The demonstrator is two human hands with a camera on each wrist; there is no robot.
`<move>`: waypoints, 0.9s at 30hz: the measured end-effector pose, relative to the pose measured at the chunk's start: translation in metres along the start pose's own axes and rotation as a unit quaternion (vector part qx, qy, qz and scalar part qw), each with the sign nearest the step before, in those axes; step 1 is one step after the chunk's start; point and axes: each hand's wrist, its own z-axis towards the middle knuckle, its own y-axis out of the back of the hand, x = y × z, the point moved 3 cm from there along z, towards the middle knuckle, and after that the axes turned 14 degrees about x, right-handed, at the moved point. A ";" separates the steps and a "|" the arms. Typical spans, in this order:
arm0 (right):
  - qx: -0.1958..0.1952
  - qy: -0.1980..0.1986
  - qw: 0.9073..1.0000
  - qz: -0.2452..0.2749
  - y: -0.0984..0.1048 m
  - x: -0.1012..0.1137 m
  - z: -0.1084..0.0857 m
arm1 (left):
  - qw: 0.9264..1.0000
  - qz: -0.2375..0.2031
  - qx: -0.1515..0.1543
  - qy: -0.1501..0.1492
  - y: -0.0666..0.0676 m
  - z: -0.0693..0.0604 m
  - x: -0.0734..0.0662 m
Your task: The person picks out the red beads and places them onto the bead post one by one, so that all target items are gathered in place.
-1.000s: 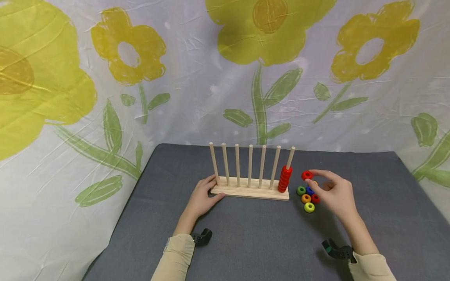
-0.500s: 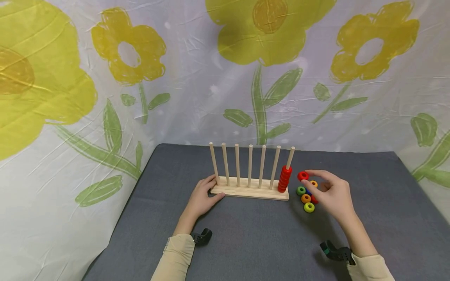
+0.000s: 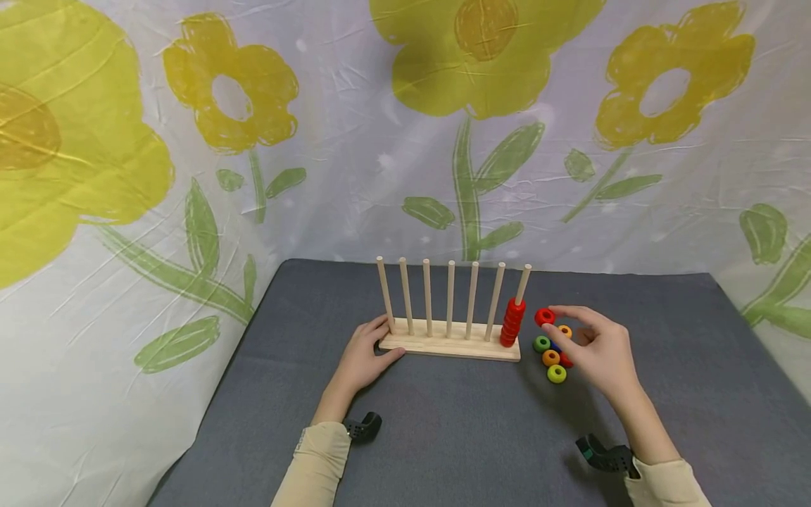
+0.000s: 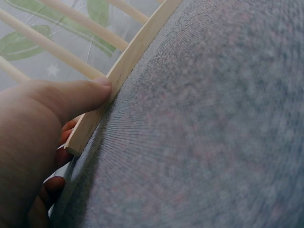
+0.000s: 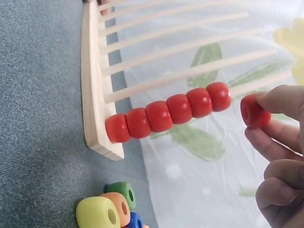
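A wooden rack (image 3: 450, 345) with several upright pegs stands on the table. Its rightmost peg carries a stack of red beads (image 3: 512, 322); the other pegs are bare. My left hand (image 3: 362, 358) grips the rack's left end, thumb on the front edge and fingers behind, as the left wrist view also shows. Between thumb and fingers my right hand (image 3: 598, 348) pinches a red bead (image 5: 254, 111), held in the air just right of the stacked peg and apart from it. Below that hand lie loose beads, among them a green bead (image 3: 541, 344) and a yellow bead (image 3: 557, 374).
An orange bead (image 3: 550, 358) lies in the loose group, with a blue bead (image 5: 135, 220) partly hidden there. Dark grey cloth covers the table (image 3: 456, 436). Behind it hangs a flowered curtain (image 3: 355, 176). Each wrist wears a black camera mount.
My right hand has shifted slightly left with the red bead, closer to the stacked peg, then nearly stopped. The left hand and the rack have stayed in place.
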 end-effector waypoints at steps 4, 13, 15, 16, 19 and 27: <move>0.000 0.001 1.000 -0.001 -0.001 -0.001 -0.001 | 1.000 0.001 0.002 0.000 0.000 -0.001 0.000; 0.004 0.008 1.000 0.004 -0.002 -0.003 0.001 | 1.000 0.000 0.001 0.007 0.000 -0.001 -0.001; 0.006 0.006 1.000 0.006 -0.002 -0.002 0.001 | 1.000 -0.003 0.001 0.008 0.000 -0.002 -0.001; 0.006 0.006 1.000 0.007 -0.002 -0.002 0.001 | 1.000 -0.003 0.001 0.008 -0.001 -0.002 -0.001; 0.005 0.005 1.000 0.008 -0.001 -0.001 0.002 | 1.000 -0.005 0.003 0.010 -0.001 -0.003 -0.002; 0.006 0.004 1.000 0.014 0.002 0.002 0.005 | 1.000 -0.010 0.001 0.004 0.001 -0.002 -0.002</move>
